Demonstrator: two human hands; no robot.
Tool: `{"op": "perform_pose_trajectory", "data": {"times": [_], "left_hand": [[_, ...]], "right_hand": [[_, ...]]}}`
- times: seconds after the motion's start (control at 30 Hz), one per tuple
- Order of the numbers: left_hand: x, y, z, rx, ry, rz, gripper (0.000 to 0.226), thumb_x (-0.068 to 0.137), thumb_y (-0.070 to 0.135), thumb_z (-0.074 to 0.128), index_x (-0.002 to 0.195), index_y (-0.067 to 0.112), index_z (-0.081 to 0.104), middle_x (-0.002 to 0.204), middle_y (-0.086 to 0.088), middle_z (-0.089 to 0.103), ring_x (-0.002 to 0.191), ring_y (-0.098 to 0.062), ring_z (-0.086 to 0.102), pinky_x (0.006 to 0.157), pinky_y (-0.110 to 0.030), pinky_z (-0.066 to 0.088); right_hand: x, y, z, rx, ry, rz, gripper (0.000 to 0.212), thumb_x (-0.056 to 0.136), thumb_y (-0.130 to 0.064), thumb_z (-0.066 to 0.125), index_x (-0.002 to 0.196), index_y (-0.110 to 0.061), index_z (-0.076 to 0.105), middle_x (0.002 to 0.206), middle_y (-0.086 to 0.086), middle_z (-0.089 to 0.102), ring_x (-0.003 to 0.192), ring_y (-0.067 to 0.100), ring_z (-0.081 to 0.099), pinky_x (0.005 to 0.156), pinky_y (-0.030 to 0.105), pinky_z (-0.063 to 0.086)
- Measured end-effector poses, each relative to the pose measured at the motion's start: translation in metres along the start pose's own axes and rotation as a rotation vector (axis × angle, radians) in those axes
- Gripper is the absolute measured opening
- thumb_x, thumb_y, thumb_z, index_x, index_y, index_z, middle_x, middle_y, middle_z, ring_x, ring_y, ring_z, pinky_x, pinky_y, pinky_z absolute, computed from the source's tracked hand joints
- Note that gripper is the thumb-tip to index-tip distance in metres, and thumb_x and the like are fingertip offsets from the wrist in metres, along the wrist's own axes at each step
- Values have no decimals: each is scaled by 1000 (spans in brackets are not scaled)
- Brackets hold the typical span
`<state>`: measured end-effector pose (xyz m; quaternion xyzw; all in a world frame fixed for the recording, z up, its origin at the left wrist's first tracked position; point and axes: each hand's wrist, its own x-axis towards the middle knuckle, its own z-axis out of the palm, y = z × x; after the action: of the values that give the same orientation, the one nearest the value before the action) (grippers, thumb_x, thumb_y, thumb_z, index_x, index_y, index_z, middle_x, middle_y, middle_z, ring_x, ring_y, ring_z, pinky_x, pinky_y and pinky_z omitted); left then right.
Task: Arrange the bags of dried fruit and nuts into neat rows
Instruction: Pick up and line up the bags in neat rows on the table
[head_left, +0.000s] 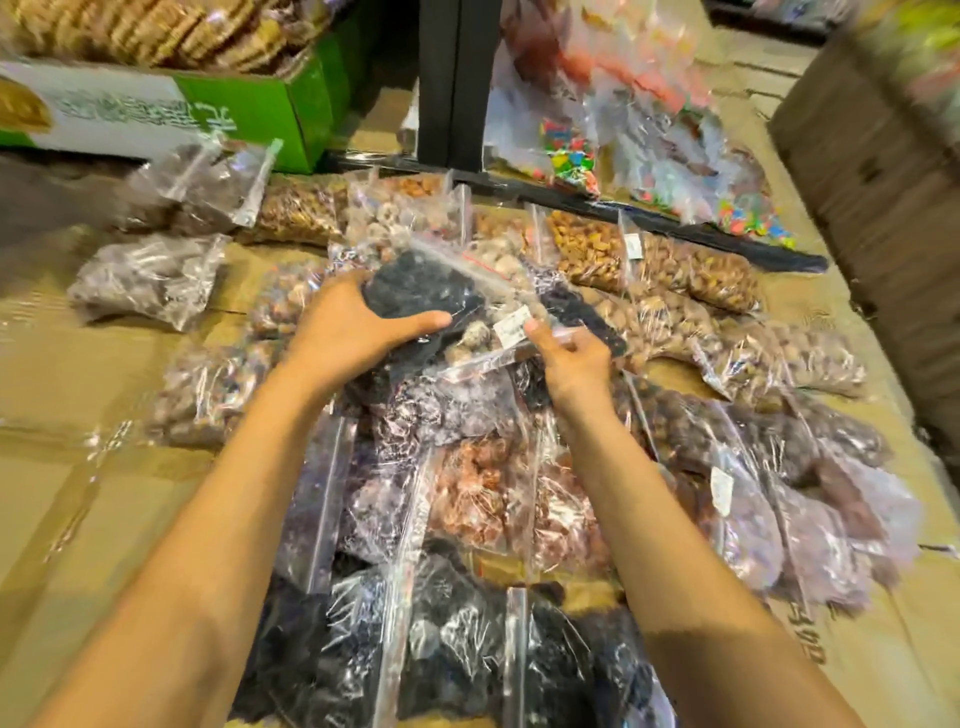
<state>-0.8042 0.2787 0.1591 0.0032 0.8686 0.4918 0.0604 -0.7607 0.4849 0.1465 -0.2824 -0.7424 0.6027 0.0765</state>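
Both hands, the left hand (358, 325) and right hand (574, 358), have their fingers closed on the dark fruit bag (431, 291), which should go down flat and straight beside its row.

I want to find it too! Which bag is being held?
Look past the big pile of bags on the cardboard, to where both hands meet. The left hand grips the black-fruit bag. It alone is lifted, with a white label.
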Motion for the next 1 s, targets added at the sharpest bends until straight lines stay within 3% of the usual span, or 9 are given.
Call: {"op": "perform_pose_trajectory", "data": {"times": [0.13, 0.27, 0.43, 0.5, 0.57, 0.67, 0.83, 0.93, 1.0], "left_hand": [[-12, -2, -15, 53, 66, -118, 89, 39, 72, 82, 104, 16, 58, 77, -4, 63, 71, -19, 61, 55, -24, 40], [-41, -12, -28, -63, 10, -278, 73, 36, 66, 84, 81, 18, 53, 70, -9, 48, 66, -20, 48, 62, -31, 38], [-86, -29, -18, -277, 199, -308, 75, 55, 40, 90, 113, 10, 53, 82, -5, 66, 55, -9, 66, 52, -24, 54], [-97, -37, -10, -287, 351, -301, 94, 48, 47, 93, 123, 11, 50, 104, -6, 69, 86, -13, 71, 75, -33, 59], [-110, -40, -5, -288, 470, -278, 116, 41, 55, 93, 137, 14, 40, 131, -5, 58, 115, -22, 59, 100, -44, 47], [-125, -48, -1, -355, 552, -262, 133, 35, 64, 90, 145, 20, 29, 145, -8, 46, 129, -25, 49, 108, -48, 40], [-142, -66, -22, -357, 560, -182, 125, 37, 60, 92, 141, 20, 36, 141, -4, 51, 127, -21, 52, 105, -44, 43], [-141, -68, -46, -333, 427, -34, 86, 46, 33, 92, 120, 23, 50, 115, 9, 62, 103, -3, 62, 79, -16, 53], [-138, -71, -63, -265, 276, 55, 72, 51, 25, 89, 110, 37, 50, 108, 19, 59, 92, 9, 60, 69, -12, 51]], "right_hand": [[-13, 12, -7, 98, 12, -20, 32, 88, -20, 63, 62, -21, 45, 66, -4, 49, 65, 11, 47, 68, 27, 39], [-37, 30, -15, 232, -13, -15, 24, 92, -21, 57, 70, -21, 48, 82, -2, 57, 93, 19, 57, 93, 43, 46], [-56, 32, -34, 463, -92, -59, 24, 96, -12, 49, 74, -18, 42, 83, -3, 53, 85, 10, 51, 74, 27, 44], [-55, 32, -43, 478, -89, -93, 21, 96, -13, 49, 77, -18, 41, 79, -3, 49, 76, 8, 48, 71, 26, 40], [-53, 34, -51, 475, -42, -105, 19, 95, -12, 50, 79, -17, 42, 79, -3, 48, 75, 7, 47, 76, 29, 40], [-58, 41, -57, 424, 53, -136, 19, 94, -12, 51, 79, -21, 43, 85, -1, 50, 79, 10, 49, 87, 32, 43], [-77, 47, -68, 422, 199, -179, 22, 96, -15, 49, 78, -22, 39, 75, -5, 40, 62, 0, 39, 68, 15, 40], [-85, 49, -73, 377, 294, -147, 21, 97, -20, 47, 79, -22, 36, 78, -2, 40, 68, 10, 37, 64, 22, 36], [-96, 47, -71, 373, 363, -160, 19, 96, -23, 48, 80, -23, 37, 81, 0, 41, 70, 14, 37, 64, 25, 35]]}}
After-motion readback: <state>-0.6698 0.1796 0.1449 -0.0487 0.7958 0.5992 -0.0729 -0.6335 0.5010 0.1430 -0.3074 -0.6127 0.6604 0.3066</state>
